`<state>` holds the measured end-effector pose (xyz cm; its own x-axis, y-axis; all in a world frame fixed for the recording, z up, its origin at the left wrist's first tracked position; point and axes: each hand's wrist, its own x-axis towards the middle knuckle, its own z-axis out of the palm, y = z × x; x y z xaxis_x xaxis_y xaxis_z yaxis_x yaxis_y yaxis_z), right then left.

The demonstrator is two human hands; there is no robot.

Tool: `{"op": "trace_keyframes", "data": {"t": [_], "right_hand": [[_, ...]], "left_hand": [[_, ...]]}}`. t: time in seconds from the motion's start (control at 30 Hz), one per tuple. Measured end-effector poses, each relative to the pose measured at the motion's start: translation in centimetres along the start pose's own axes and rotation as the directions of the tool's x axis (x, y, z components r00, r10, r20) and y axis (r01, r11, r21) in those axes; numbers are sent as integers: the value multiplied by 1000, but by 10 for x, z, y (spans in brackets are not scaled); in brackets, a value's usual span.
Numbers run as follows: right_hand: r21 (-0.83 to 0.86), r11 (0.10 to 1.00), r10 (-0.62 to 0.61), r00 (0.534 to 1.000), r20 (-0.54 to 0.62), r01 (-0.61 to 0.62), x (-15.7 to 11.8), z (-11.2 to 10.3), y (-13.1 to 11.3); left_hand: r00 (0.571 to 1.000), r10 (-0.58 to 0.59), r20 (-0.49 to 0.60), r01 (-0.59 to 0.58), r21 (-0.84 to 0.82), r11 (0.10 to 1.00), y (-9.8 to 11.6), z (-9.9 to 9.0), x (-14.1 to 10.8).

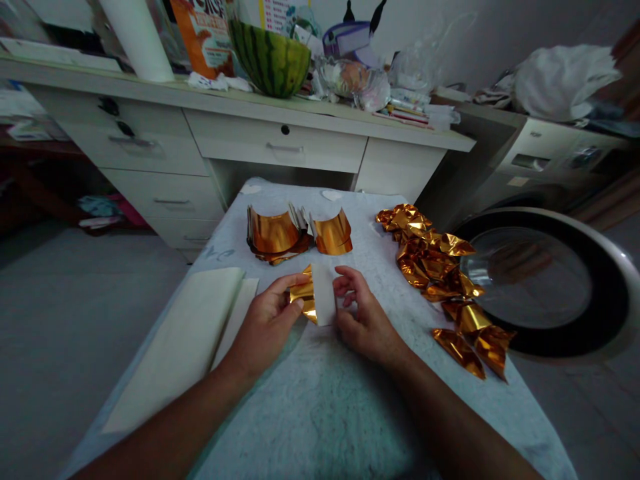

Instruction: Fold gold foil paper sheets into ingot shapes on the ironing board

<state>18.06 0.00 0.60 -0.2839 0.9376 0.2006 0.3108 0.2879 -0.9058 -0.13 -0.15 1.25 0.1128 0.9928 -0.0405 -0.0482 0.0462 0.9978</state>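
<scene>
Gold foil pieces point(425, 260), crumpled, trail down the right side of the pale table point(320, 413), near the round door point(613, 293) of a washing machine point(530, 150); two curled foil stacks point(275, 233) point(333, 235) sit just beyond the hands; white paper point(175, 353) lies along the left side, beside the left forearm; behind, a drawer unit point(320, 143) bears a cut watermelon point(280, 60) and an orange packet point(195, 40); between the hands is a small foil sheet point(304, 293) with a white strip point(325, 297) on its right; the left hand point(275, 310) pinches the foil between thumb and fingers; the right hand point(365, 313) is loosely half open at the strip's edge, whether touching I cannot tell.
</scene>
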Motion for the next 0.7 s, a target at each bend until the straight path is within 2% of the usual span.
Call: {"op": "trace_keyframes", "data": {"t": [0.07, 0.17, 0.23, 0.37, 0.53, 0.7], "right_hand": [[-199, 972, -121, 993, 14, 121, -2, -1, 0], [-340, 915, -214, 975, 55, 219, -3, 2, 0], [-384, 895, -220, 973, 65, 228, -3, 4, 1], [-448, 873, -150, 980, 132, 194, -4, 5, 0], [-468, 850, -160, 964, 210, 243, -4, 3, 3], [-456, 845, -172, 950, 259, 277, -3, 2, 6]], "left_hand": [[1000, -4, -24, 4, 5, 1000, 3, 1, 0], [999, -5, -53, 8, 56, 998, 3, -1, 0], [999, 9, -53, -3, 112, 994, 0, -3, 1], [997, 81, -14, -74, 260, 963, -9, -7, 2], [966, 245, 82, -253, 496, 831, -15, -7, 4], [940, 297, 167, -331, 651, 683, -19, -7, 6]]}}
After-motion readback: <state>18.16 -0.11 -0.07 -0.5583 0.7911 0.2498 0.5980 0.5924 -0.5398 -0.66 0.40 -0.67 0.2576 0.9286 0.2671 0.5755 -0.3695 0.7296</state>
